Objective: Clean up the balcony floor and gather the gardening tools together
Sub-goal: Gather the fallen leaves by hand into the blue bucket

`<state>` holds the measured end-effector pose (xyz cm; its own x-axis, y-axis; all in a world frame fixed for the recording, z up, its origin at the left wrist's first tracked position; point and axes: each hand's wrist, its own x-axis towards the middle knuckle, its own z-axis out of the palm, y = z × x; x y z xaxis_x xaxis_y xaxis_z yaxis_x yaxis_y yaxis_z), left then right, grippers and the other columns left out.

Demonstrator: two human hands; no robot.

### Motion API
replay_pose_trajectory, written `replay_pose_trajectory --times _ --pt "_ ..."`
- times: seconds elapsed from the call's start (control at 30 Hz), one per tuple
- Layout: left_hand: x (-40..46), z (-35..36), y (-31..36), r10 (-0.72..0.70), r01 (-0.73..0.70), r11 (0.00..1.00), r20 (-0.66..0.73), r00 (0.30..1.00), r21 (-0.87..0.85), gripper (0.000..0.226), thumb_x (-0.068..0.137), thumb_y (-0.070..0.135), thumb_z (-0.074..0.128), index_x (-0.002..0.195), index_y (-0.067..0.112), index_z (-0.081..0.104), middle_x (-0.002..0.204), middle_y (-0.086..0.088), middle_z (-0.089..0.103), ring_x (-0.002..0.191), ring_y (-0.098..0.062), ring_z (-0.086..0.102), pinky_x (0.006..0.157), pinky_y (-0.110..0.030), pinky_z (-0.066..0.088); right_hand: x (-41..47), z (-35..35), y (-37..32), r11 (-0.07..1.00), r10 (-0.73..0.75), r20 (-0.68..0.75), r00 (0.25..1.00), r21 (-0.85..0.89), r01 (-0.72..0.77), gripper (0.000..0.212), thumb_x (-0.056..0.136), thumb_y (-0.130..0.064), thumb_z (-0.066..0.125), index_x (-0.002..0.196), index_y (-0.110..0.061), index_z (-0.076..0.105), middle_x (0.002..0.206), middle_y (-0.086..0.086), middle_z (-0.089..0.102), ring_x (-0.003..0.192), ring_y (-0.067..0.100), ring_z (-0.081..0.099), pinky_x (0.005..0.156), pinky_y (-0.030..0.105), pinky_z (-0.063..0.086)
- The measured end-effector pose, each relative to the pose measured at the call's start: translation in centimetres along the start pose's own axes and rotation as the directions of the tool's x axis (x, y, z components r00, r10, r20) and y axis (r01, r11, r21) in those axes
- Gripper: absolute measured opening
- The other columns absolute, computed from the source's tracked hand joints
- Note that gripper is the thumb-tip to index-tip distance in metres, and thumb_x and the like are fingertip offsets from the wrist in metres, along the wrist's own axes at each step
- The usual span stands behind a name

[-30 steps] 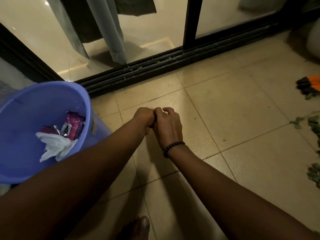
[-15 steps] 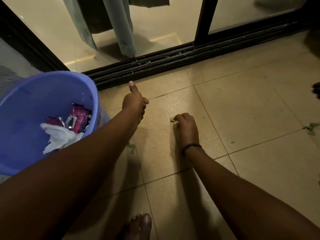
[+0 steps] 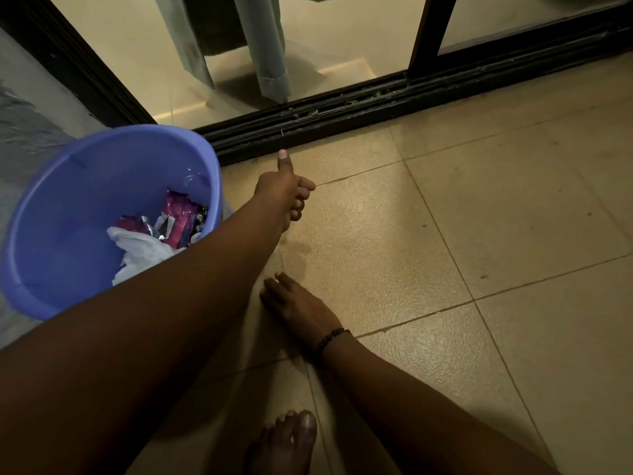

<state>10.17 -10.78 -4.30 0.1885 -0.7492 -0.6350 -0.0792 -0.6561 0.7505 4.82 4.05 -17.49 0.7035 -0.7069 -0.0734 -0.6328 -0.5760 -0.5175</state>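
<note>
A: Balcony floor, tiled, fills the frame; a bare foot stands at its near edge. The right hand rests fingertips-down beyond it, whether pinching anything unclear.

B: Farther on, the left hand, fingers curled, thumb raised, hovers beside a blue bucket by the door track.

Beige tile floor, dim warm light. Black sliding-door track from 10 to 2 o'clock; glass and grey curtain at 12.
</note>
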Motion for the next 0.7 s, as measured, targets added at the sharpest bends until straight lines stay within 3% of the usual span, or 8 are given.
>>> replay_pose_trajectory --times 0.07,0.13,0.27,0.37,0.43,0.5,0.6,0.7 --pt "-0.1 -0.3 -0.4 -0.039 0.039 0.999 0.017 0.999 -0.002 0.074 0.104 0.059 0.015 0.084 0.006 0.063 0.056 0.003 0.038 0.040 -0.006 0.028 0.036 -0.012 0.024 -1.9 -0.7 1.4 0.996 -0.066 0.042 0.997 -0.062 0.068 0.075 0.086 -0.039 0.007 0.137 -0.005 0.051 0.144 0.014 0.044 0.125 0.032 0.046 0.088 0.043 0.052" --pt "-0.2 -0.6 -0.7 -0.070 0.069 0.997 0.037 0.997 0.019 0.075 0.103 0.060 0.014 0.085 0.006 0.063 0.056 0.004 0.035 0.042 -0.007 0.026 0.038 -0.013 0.024 -4.3 -2.8 2.6 0.976 -0.151 -0.012 0.988 -0.158 0.148 0.048 0.095 -0.026 0.023 0.116 -0.006 0.063 0.118 0.010 0.057 0.096 0.022 0.052 0.063 0.030 0.051" --pt "-0.4 0.0 -1.0 -0.059 0.057 0.998 0.079 0.995 0.025 0.074 0.104 0.059 0.014 0.086 0.006 0.062 0.057 0.004 0.034 0.046 -0.007 0.024 0.038 -0.017 0.023 -5.7 -6.6 7.5 0.980 0.150 -0.269 0.951 -0.089 -0.180 0.015 0.095 -0.013 0.054 0.102 -0.009 0.067 0.100 0.006 0.061 0.089 0.020 0.056 0.071 0.031 0.051" --pt "-0.5 1.3 -1.0 -0.051 0.053 0.999 0.124 0.991 -0.008 0.073 0.104 0.058 0.014 0.089 0.006 0.062 0.060 0.002 0.035 0.047 -0.007 0.026 0.037 -0.016 0.023 -5.7 -10.8 11.6 0.762 0.647 -0.422 0.635 0.342 -0.549 0.016 0.088 -0.003 0.062 0.092 -0.013 0.073 0.097 0.003 0.069 0.094 0.016 0.062 0.083 0.023 0.049" --pt "-0.6 2.8 -0.9 -0.058 0.062 0.998 0.160 0.985 -0.023 0.073 0.104 0.058 0.013 0.089 0.005 0.061 0.062 0.001 0.038 0.049 -0.008 0.028 0.037 -0.015 0.024 -5.8 -13.9 12.9 0.468 0.868 -0.295 0.400 0.753 -0.462 0.019 0.086 -0.001 0.066 0.090 -0.017 0.075 0.096 -0.004 0.073 0.092 0.008 0.065 0.091 0.022 0.051" --pt "-0.9 4.6 -0.8 -0.076 0.085 0.996 0.206 0.975 -0.034 0.074 0.104 0.059 0.013 0.091 0.005 0.061 0.063 0.000 0.041 0.050 -0.008 0.031 0.037 -0.015 0.025 -5.8 -16.2 12.0 0.336 0.879 -0.222 0.422 0.916 -0.218 0.018 0.085 -0.004 0.069 0.090 -0.020 0.076 0.096 -0.006 0.075 0.094 0.006 0.068 0.094 0.026 0.053" --pt "-1.5 7.8 -0.1 -0.094 0.121 0.990 0.306 0.947 -0.071 0.077 0.102 0.062 0.013 0.098 0.003 0.061 0.066 -0.005 0.050 0.049 -0.010 0.038 0.041 -0.019 0.028 -5.6 -18.2 9.0 0.439 0.763 -0.305 0.570 0.892 -0.110 0.017 0.087 -0.006 0.068 0.097 -0.018 0.076 0.096 -0.007 0.075 0.094 0.004 0.068 0.088 0.023 0.055" --pt "-2.1 11.1 -0.1 -0.026 0.080 0.981 0.289 0.957 -0.177 0.069 0.102 0.061 0.021 0.099 0.006 0.062 0.083 -0.010 0.059 0.063 -0.016 0.056 0.055 -0.026 0.047 -5.4 -18.6 8.0 0.716 0.649 -0.532 0.544 0.668 -0.203 0.021 0.090 -0.006 0.064 0.104 -0.020 0.073 0.096 -0.008 0.073 0.091 0.001 0.067 0.079 0.014 0.054"
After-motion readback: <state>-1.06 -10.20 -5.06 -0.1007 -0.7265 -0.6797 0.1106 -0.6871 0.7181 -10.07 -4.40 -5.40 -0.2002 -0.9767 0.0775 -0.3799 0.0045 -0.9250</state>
